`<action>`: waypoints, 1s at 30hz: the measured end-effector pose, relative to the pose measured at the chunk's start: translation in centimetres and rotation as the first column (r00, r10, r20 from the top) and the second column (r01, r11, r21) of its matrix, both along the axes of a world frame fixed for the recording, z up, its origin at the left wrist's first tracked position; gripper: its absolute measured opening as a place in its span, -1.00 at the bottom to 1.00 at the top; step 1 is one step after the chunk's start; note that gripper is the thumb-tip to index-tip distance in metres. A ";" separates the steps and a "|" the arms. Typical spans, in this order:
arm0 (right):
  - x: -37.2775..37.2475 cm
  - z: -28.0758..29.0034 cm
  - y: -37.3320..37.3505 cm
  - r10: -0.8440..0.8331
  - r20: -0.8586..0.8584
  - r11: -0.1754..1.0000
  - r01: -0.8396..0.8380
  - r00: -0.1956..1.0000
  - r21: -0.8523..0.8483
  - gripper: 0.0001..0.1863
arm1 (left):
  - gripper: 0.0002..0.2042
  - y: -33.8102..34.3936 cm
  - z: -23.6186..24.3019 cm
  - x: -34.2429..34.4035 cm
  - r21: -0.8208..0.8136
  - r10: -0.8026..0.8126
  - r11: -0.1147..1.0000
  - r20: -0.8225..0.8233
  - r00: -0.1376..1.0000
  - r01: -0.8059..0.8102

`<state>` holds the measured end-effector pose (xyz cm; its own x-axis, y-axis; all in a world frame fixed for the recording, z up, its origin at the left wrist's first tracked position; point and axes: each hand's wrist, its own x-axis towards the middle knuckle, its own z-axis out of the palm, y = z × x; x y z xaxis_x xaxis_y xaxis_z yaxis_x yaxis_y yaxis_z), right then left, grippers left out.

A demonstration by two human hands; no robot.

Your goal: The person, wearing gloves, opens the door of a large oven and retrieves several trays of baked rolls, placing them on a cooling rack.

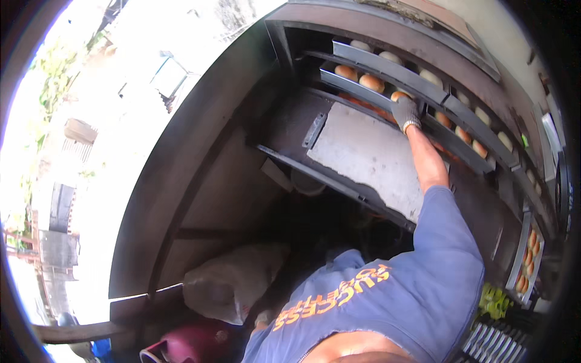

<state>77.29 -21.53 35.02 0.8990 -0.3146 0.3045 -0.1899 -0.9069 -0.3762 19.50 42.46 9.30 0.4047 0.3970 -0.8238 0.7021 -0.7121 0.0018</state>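
Observation:
My right hand (407, 114), in a grey knitted glove, reaches up to the oven's lower shelf. It is closed on the front edge of a metal baking tray (351, 83), close beside a browned bun (399, 95). More golden buns (371, 83) sit in this tray. To the right of the hand another tray holds browned buns (463, 134). On the shelf above, a long tray (387, 62) carries pale buns (431, 77). My left hand (264, 318) hangs low beside my body, its fingers mostly hidden in shadow.
A pale, ragged-edged board (363, 154) lies below the trays, with an orange glow behind it. A whitish sack (227, 284) and a dark red rounded container (193, 343) stand at lower left. A tray of baked buns (528, 260) is at far right, near a metal rack (493, 345).

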 end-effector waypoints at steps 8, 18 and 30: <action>-19.7 4.0 15.9 0.138 -0.011 0.980 -0.135 0.990 0.145 -0.72 | -0.66 -7.5 7.3 30.6 0.106 -0.173 0.702 0.985 0.025 0.704; -38.8 7.2 23.2 0.244 0.176 0.828 -0.299 0.954 0.474 -0.51 | -0.52 -21.2 23.5 33.6 -0.913 0.777 0.369 0.406 0.481 0.174; -54.1 4.0 5.6 -0.164 0.173 0.986 0.157 0.971 0.050 -0.62 | -0.67 -34.1 25.2 31.5 -0.872 0.157 0.212 0.477 0.865 0.442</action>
<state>23.22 -15.96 39.06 0.7692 -0.4642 0.4392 -0.2600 -0.8552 -0.4484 51.04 8.33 34.47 0.7216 -0.6469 -0.2467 0.2920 -0.0386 0.9556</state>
